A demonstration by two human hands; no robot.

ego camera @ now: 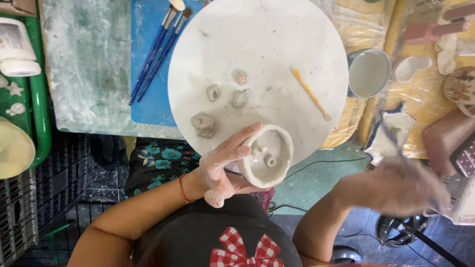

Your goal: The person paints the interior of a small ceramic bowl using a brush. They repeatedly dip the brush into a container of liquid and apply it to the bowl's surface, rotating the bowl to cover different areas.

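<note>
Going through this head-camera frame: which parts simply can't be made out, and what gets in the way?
- Right hand: motion-blurred; whether it holds anything cannot be told.
- Small unfired grey clay bowl: its underside and near wall are covered by the left hand and its fingers.
- Two blue-handled paintbrushes: tips cut off by the top edge.
- Small clay lumps on the round white board: too small to tell their shapes.

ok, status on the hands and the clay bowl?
Left hand cradles the clay bowl off the round board's edge. Right hand blurred out to the right, grip unclear. Clay lumps and a yellow tool on the board, nothing blocking.
</note>
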